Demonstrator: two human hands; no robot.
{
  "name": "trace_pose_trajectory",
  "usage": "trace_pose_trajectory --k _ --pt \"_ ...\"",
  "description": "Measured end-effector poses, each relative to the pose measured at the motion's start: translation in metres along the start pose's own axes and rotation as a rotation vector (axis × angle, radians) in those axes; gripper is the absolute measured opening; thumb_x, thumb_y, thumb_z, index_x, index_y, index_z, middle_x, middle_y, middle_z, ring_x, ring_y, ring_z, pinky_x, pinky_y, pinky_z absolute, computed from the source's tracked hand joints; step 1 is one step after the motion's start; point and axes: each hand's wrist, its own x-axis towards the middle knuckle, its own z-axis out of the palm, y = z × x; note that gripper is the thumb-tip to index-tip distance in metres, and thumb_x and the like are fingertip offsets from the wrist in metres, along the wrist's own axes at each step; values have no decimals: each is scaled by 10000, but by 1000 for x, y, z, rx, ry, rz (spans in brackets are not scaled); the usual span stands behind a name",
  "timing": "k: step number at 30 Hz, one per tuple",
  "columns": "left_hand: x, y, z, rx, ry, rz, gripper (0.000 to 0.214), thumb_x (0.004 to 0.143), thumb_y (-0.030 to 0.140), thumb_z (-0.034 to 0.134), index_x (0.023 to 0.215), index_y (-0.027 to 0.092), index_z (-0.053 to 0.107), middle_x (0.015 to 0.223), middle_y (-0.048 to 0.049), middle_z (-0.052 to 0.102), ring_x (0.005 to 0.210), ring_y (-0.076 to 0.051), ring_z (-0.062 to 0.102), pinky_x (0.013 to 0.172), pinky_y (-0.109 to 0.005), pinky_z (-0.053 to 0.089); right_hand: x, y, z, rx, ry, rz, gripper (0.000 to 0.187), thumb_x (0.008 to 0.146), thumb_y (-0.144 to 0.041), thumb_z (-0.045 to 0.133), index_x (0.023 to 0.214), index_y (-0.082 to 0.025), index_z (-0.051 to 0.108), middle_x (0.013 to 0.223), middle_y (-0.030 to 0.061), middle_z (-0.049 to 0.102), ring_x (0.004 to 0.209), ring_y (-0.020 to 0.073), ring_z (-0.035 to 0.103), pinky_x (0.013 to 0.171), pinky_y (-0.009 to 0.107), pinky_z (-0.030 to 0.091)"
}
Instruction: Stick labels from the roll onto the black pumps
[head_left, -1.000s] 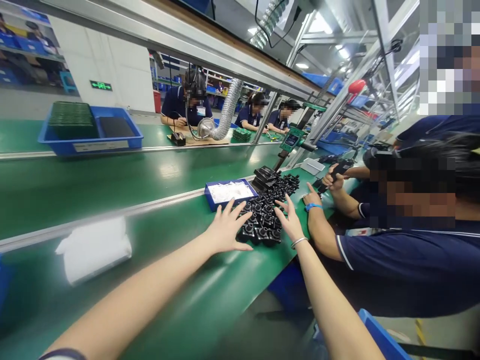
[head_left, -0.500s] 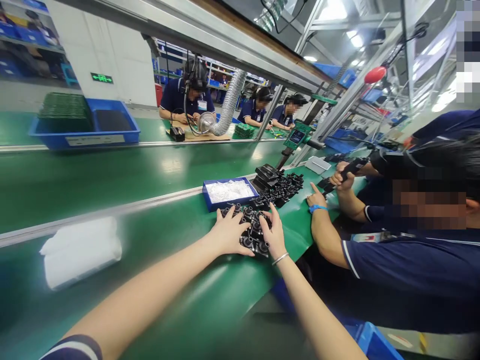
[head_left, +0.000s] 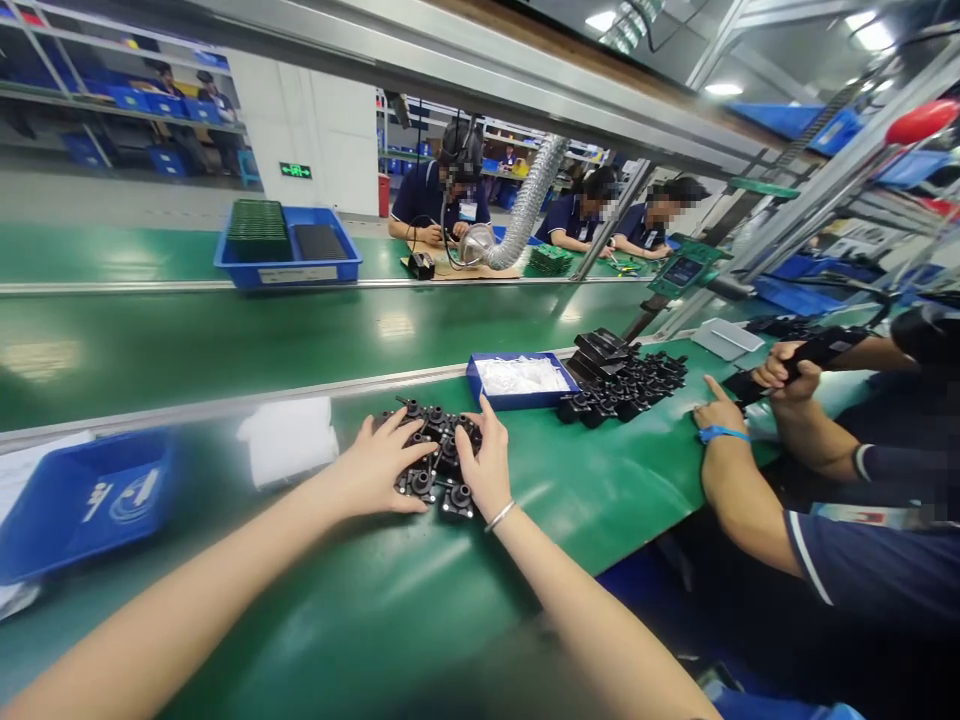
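Note:
A cluster of small black plastic parts (head_left: 424, 485) with round raised centres lies on the green bench top between my hands. My left hand (head_left: 382, 465) rests over its left side with the fingers spread across the parts. On the cluster's right edge, my right hand (head_left: 486, 460) touches the parts from the side, fingers outstretched and thumb apart. A silver bangle is on my right wrist. Some of the parts are hidden under my fingers. Further right sits a second group of black parts (head_left: 626, 390), apart from both hands.
Behind stands a blue box (head_left: 517, 402) of white pieces. Left lie a white wrapped bundle (head_left: 289, 440) and a blue tray (head_left: 82, 515). At right, a co-worker's hand (head_left: 787, 372) holds a black tool. A metal rail (head_left: 225, 405) runs along the bench.
My hands and the black cluster between them have slid left, away from the blue box and the second group. The view has turned left, bringing the blue tray into sight.

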Motion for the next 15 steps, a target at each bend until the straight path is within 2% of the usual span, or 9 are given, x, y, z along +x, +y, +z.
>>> trace_pose_trajectory --k 3,5,7,9,12,15 --pt "-23 -12 -8 12 18 -46 828 705 600 686 1418 268 427 1545 -160 298 1445 -432 111 1057 -728 191 3 -22 18 33 -35 -18 630 941 -375 481 1505 -269 221 1170 71 645 1162 274 478 1002 486 372" --pt "-33 -11 -13 36 70 -72 872 696 591 702 1437 244 398 1556 -173 263 1446 -444 77 1052 -744 167 6 -31 19 44 -52 -28 639 939 -376 485 1508 -277 212 1185 70 642 1166 270 494 1006 488 368" --pt "-38 -4 -14 70 139 -79 863 718 575 694 1443 226 383 1562 -173 247 1449 -436 66 1059 -750 132 10 -35 11 42 -31 -41 629 939 -367 488 1504 -290 222 1218 68 624 1181 262 498 1027 491 348" --pt "-37 8 -12 103 190 -41 792 755 552 670 1424 214 411 1544 -167 294 1449 -415 104 1079 -734 105 14 -36 -1 46 25 -59 603 936 -349 497 1488 -291 263 1250 74 596 1198 255 493 1051 485 332" --pt "-30 26 0 162 235 73 619 814 468 633 1356 200 499 1447 -164 447 1403 -380 269 1107 -690 105 12 -36 -24 98 131 -63 520 925 -312 510 1424 -253 375 1275 97 556 1192 241 501 1061 447 352" --pt "-22 34 21 230 319 177 416 847 380 588 1205 171 625 1254 -159 610 1247 -365 470 1093 -642 191 6 -35 -41 184 204 -24 408 896 -289 548 1294 -219 493 1233 103 555 1140 226 534 993 399 432"
